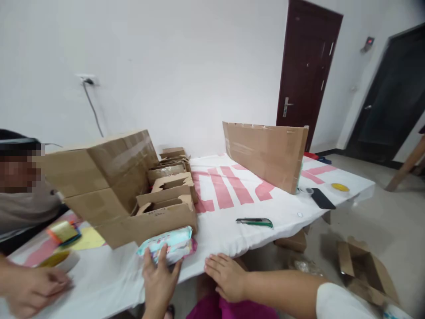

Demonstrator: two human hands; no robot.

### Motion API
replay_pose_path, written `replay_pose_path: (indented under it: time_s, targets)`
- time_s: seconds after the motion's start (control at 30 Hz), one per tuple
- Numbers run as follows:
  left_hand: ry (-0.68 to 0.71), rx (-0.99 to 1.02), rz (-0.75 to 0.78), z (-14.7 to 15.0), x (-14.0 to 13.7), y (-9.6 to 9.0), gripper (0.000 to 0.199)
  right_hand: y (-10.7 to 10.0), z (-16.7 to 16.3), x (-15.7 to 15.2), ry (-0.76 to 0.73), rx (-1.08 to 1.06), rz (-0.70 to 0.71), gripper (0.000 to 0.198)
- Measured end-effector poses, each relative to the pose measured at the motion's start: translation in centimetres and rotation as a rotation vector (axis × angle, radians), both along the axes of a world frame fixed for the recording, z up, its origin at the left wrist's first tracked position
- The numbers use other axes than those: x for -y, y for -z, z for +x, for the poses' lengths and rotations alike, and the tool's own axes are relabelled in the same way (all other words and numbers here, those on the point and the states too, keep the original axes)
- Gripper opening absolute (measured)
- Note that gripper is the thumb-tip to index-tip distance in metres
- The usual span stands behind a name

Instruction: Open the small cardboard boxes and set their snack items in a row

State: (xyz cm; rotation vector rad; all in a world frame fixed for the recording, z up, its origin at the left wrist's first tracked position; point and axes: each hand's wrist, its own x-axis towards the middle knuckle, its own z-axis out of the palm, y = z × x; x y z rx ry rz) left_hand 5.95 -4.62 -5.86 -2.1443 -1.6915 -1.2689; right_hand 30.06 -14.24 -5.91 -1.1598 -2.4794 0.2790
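Observation:
My left hand (pixel 159 281) rests its spread fingertips on the near side of a soft light-blue and white pack (pixel 169 243), which looks like wet wipes. The pack lies on the cloth against the low front wall of a cardboard box with cut-out compartments (pixel 166 219). My right hand (pixel 229 277) lies flat at the table's front edge, fingers stretched out, with nothing in it. Beyond it on the white cloth is a green utility knife (pixel 255 222), closest to my right hand. I cannot see its blade clearly.
A tall cardboard box (pixel 109 177) stands at left, beside a co-worker's hand (pixel 36 285) and a tape roll (pixel 61 260). An upright cardboard panel (pixel 265 155), a black phone (pixel 322 198) and a yellow roll (pixel 340 187) are at right. An open carton (pixel 365 270) sits on the floor.

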Motion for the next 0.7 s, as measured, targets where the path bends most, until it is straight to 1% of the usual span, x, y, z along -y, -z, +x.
replay_pose_path:
  time_s: [0.03,0.1,0.17,0.2,0.27,0.33,0.37,0.4,0.43,0.47,0.5,0.6,0.67,0.7]
  targets:
    - [0.0,-0.009,0.002,0.0,0.0,0.0,0.061,0.2,0.5,0.5,-0.008,-0.018,0.013,0.066]
    - [-0.017,-0.02,-0.008,0.0,0.0,0.1,0.06,0.4,1.3,1.3,-0.016,-0.047,0.018,0.048]
    - [-0.048,-0.018,-0.034,0.0,0.0,0.2,0.061,0.2,2.0,2.0,-0.052,-0.09,0.011,0.028]
    - [-0.056,-0.017,-0.048,0.0,0.1,0.2,0.061,-0.2,2.5,2.4,-0.074,-0.112,0.011,0.023]
    - [-0.057,-0.017,-0.063,0.1,0.1,0.1,0.063,-1.4,3.9,3.3,-0.082,-0.134,0.032,0.023]
    - [-0.046,-0.013,-0.066,0.2,0.3,-0.2,0.065,-2.8,6.6,4.0,0.007,-0.126,0.087,0.027]
    - [-0.044,-0.01,-0.068,0.3,0.4,-0.3,0.065,-3.5,8.5,4.2,0.102,-0.139,0.131,0.03]
    - [-0.046,-0.008,-0.076,0.4,0.6,-0.6,0.066,-4.1,10.8,4.3,0.232,-0.168,0.187,0.033]
    - [-0.049,-0.008,-0.089,0.5,0.7,-0.8,0.066,-4.6,13.6,4.3,0.393,-0.214,0.286,0.036]
    - [-0.054,-0.009,-0.109,0.6,0.9,-1.0,0.067,-4.9,16.7,4.3,0.623,-0.27,0.417,0.041]
    - [-0.063,-0.01,-0.137,0.7,1.1,-1.2,0.067,-5.2,20.0,4.2,0.775,-0.293,0.467,0.043]
    - [-0.119,0.003,-0.246,1.0,1.5,-1.7,0.071,-5.6,30.4,4.4,1.197,-0.318,0.547,0.044]
    - [-0.159,0.012,-0.289,1.1,1.5,-1.8,0.073,-5.6,36.3,4.6,1.464,-0.287,0.517,0.045]
    - [-0.172,0.014,-0.295,1.2,1.4,-1.7,0.073,-5.5,38.7,4.7,1.563,-0.26,0.471,0.045]
